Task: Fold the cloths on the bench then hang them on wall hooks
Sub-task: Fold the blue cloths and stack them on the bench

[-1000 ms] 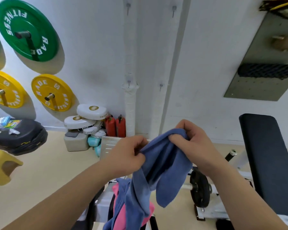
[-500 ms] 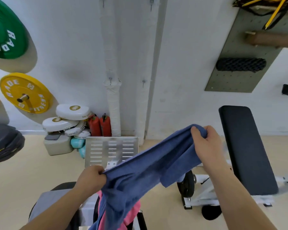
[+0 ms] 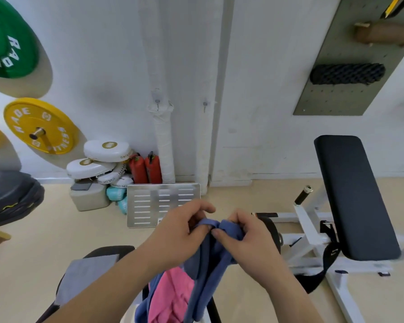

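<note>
A blue cloth (image 3: pixel 208 266) hangs doubled from both my hands in front of me. My left hand (image 3: pixel 177 231) and my right hand (image 3: pixel 247 238) pinch its top edges side by side, almost touching. Under it lies a pink cloth (image 3: pixel 170 297), partly covered by the blue one. A grey cloth (image 3: pixel 84 276) lies flat on the black bench pad (image 3: pixel 107 250) at the lower left. Two small metal wall hooks (image 3: pixel 158 102) (image 3: pixel 205 104) sit on the white wall above, both bare.
A black incline bench (image 3: pixel 352 197) on a white frame stands at the right. A slotted metal plate (image 3: pixel 161 203) leans near the wall pipes. Yellow and green weight plates (image 3: pixel 40 127) hang at the left; white pads and red bottles (image 3: pixel 145 169) crowd the floor corner.
My hands were spread apart with the blue cloth stretched between them; they have come together, folding the cloth in half. The view has tilted down slightly.
</note>
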`<state>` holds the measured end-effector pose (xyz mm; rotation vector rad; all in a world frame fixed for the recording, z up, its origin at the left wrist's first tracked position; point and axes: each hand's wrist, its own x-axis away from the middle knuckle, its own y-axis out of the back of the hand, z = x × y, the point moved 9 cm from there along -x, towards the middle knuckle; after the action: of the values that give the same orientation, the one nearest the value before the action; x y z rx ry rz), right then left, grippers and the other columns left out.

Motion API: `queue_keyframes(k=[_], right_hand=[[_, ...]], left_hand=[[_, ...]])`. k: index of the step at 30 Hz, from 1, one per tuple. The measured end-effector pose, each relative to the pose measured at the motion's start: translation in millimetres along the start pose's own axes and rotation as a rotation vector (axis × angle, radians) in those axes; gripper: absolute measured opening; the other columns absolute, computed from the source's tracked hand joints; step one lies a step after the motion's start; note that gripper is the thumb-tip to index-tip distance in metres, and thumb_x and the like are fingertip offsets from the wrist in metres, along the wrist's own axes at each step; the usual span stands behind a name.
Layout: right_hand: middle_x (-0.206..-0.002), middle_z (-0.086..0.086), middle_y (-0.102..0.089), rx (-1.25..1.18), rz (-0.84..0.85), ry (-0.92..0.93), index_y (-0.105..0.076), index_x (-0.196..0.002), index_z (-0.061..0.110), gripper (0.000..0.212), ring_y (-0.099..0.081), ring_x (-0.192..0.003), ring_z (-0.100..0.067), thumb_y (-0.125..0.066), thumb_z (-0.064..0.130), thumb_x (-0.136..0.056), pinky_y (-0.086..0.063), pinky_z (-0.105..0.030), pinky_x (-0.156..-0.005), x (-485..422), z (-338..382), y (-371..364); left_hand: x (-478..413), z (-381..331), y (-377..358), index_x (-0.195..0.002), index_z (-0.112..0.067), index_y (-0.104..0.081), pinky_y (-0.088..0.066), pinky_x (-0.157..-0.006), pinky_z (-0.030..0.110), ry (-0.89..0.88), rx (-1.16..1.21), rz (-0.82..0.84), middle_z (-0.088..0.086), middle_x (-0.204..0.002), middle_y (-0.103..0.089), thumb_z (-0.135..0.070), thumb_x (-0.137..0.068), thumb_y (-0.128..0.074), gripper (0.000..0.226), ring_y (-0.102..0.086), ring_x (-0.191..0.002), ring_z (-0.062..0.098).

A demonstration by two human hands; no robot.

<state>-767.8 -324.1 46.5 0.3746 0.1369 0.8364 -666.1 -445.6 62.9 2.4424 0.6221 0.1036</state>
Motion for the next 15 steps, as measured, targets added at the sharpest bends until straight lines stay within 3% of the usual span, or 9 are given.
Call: queue_keyframes(k=[2,4,6,11,15], right_hand=[[-0.070,-0.015,-0.052,-0.039,-0.027,-0.017,-0.047,-0.071,0.016,0.033,-0.052,-0.062,-0.023,-0.075,0.018,-0.089,-0.052,-0.044,-0.058,0.7,-5.0,-0.5],[-0.063,-0.005,-0.045,-0.066,-0.078,-0.013,-0.044,-0.070,0.014,0.035,-0.045,-0.059,-0.010,-0.071,0.013,-0.092,-0.045,-0.031,-0.056,1.0,-6.3,2.1],[-0.062,0.004,-0.043,-0.077,-0.144,-0.032,-0.043,-0.070,0.011,0.034,-0.043,-0.057,-0.008,-0.069,0.011,-0.093,-0.040,-0.020,-0.054,0.9,-11.3,9.7],[-0.060,0.007,-0.047,-0.112,-0.329,-0.159,-0.047,-0.071,0.012,0.033,-0.044,-0.058,-0.013,-0.074,0.017,-0.090,-0.043,-0.034,-0.060,1.1,-46.3,38.6],[-0.075,-0.018,-0.056,0.005,-0.381,-0.204,-0.051,-0.077,0.004,0.036,-0.052,-0.066,-0.029,-0.077,0.027,-0.088,-0.054,-0.050,-0.072,3.4,-59.8,45.9]], left_hand=[[2.1,8.7,-0.9,-0.105,-0.030,-0.068,-0.052,-0.072,0.020,0.009,-0.070,0.003,-0.009,-0.086,-0.070,-0.012,-0.083,-0.060,0.030,-0.066,-0.081,0.009],[8.0,21.2,-4.5,-0.091,-0.026,-0.069,-0.048,-0.068,0.022,0.035,-0.184,0.018,-0.010,-0.079,-0.068,-0.015,-0.072,-0.054,0.026,-0.062,-0.078,0.008],[15.5,40.9,-5.7,-0.083,-0.026,-0.067,-0.046,-0.063,0.020,0.117,-0.191,0.003,-0.011,-0.073,-0.067,-0.016,-0.072,-0.054,0.020,-0.061,-0.073,0.008],[30.8,75.3,4.9,-0.075,-0.027,-0.073,-0.045,-0.060,0.012,0.280,-0.002,-0.106,-0.011,-0.070,-0.069,-0.012,-0.089,-0.068,0.021,-0.059,-0.064,0.002],[42.3,82.9,21.7,-0.077,-0.015,-0.076,-0.050,-0.059,0.023,0.465,0.462,-0.260,0.000,-0.070,-0.072,-0.014,-0.088,-0.078,0.012,-0.065,-0.064,0.011]])
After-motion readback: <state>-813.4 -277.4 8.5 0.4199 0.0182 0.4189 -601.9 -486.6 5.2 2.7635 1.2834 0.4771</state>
